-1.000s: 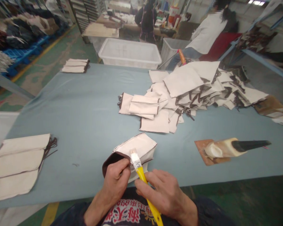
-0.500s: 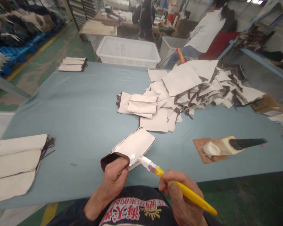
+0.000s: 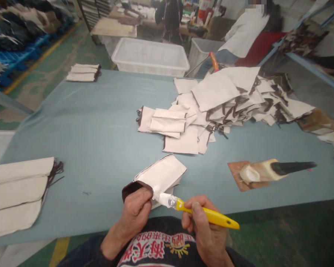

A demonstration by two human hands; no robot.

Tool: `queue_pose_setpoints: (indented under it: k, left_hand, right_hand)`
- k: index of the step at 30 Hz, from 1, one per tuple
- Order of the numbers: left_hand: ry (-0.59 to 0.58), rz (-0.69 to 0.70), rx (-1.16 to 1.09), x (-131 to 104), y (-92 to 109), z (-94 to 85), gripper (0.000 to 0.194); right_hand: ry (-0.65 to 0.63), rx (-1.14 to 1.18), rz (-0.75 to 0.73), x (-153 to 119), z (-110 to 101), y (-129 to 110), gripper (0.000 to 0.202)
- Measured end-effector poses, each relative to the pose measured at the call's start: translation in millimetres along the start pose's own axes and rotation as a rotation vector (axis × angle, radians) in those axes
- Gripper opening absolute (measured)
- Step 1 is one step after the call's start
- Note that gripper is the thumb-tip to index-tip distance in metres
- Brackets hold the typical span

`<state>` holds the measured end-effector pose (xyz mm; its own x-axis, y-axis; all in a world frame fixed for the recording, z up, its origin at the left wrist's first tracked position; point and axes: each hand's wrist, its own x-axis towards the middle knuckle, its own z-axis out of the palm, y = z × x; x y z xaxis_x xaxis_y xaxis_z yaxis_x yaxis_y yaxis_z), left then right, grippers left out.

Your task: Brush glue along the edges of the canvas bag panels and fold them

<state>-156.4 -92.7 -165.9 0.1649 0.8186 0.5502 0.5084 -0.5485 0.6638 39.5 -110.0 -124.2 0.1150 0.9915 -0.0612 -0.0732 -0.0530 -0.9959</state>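
Your left hand [image 3: 136, 211] pinches the pouch [image 3: 163, 172] by its rim [image 3: 141, 183]; right of the pouch, your right hand [image 3: 205, 227] grasps the yellow brush [image 3: 180, 204] (bristles white-coated).

Cream pouch [image 3: 163, 172] (mouth gaping), yellow brush [image 3: 213, 217]

Left hand [image 3: 136, 208]: curled fingers partly hidden. Pouch [image 3: 164, 170]: interior in deep shadow, contents unreadable. Brush [image 3: 215, 218]: bristle tips buried in white coating; exact contact with the fabric cannot be told. Right hand [image 3: 206, 228] covers part of the brush handle and the end of the garment lettering [image 3: 153, 249]. Left stack [image 3: 19, 191]: cut by the picture's left edge. Pile [image 3: 215, 91]: lower pieces concealed. Rear person [image 3: 171, 16]: head beyond the top edge. Dark squiggle [image 3: 87, 193]: too small to identify.
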Motion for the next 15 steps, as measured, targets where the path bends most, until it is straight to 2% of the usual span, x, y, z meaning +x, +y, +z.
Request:
queue_pose_setpoints:
  k: [4, 10, 15]
  left_hand:
    - [0.000, 0.033, 0.004, 1, -1, 1.4, 0.028]
    - [-0.029, 0.008, -0.020, -1, -5, 2.4, 0.026]
    - [-0.041, -0.055, -0.084, -1, -3, 2.4, 0.025]
  right_hand:
    - [0.041, -0.028, -0.032, 11, -3, 4, 0.039]
    - [-0.014, 0.037, 0.147, -9, 12, -7, 0.046]
    - [-0.005, 0.145, 0.301, -6, 11, -12, 0.051]
